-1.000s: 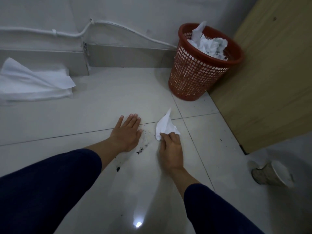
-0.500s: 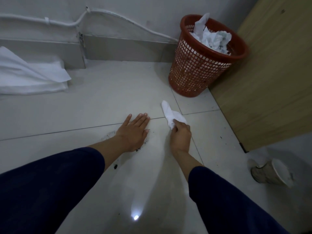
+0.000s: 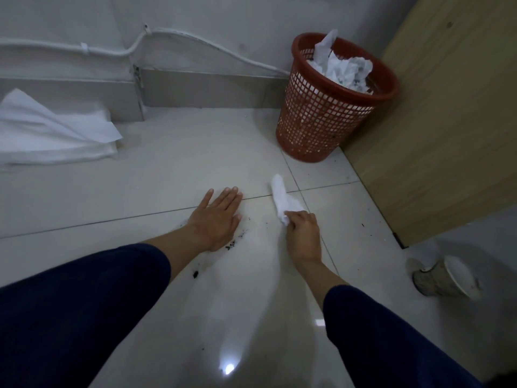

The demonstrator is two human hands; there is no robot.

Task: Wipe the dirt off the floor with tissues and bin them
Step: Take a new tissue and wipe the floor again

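Wiping step in hand. Right hand (image 3: 303, 233) pinches a bunched tissue (image 3: 282, 198) on the floor (image 3: 167, 169), short of the red bin (image 3: 321, 121); left hand (image 3: 216, 219) lies flat, fingers (image 3: 229, 196) straight, holding nothing. Dirt specks (image 3: 230, 245) lie farther from the bin — next, sweep the tissue over them.

Floor (image 3: 167, 175): glossy pale tiles with thin grout lines, one running under the left hand (image 3: 216, 219). A bright light reflection (image 3: 229, 368) lies on the tile nearer the person than both hands. Beyond the hands stands a grey-white wall (image 3: 223, 15) with grey skirting (image 3: 209, 89) and a white cable (image 3: 195, 40) clipped along it. A light wooden panel (image 3: 447, 121) stands right of the right hand (image 3: 303, 236).
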